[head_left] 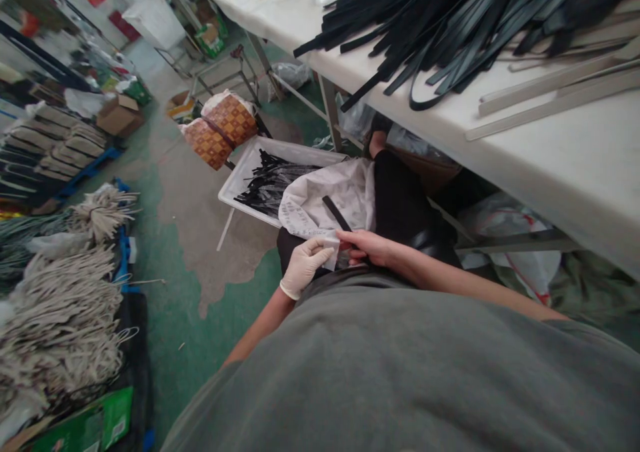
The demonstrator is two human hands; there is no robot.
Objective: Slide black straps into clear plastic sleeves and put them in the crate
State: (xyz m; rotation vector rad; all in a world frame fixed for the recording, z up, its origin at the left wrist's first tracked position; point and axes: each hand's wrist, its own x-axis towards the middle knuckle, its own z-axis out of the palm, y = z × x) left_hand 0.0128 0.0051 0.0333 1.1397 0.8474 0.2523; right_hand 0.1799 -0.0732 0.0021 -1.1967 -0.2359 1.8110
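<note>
1. Two hands meet above the lap: the gloved left hand (pixel 303 267) pinches a small white piece (pixel 327 242), while the bare right hand (pixel 370 247) grasps a black strip (pixel 336 212).
2. The strip's far end projects over a printed white cloth (pixel 345 189); the other end is largely lost behind the right hand. Whether the white piece belongs to the cloth cannot be told.
3. The cloth covers the right side of a white crate (pixel 227 184), hiding part of the dark strips heaped inside.
4. On the bench (pixel 575 165), black straps (pixel 450 32) overhang the near edge; beige straps (pixel 520 93) beside them are cut off by the frame.
5. Beneath the bench, plastic bags are hard to distinguish.
6. Beyond the crate's far edge, a checked cushion (pixel 227 122) blocks some floor.
</note>
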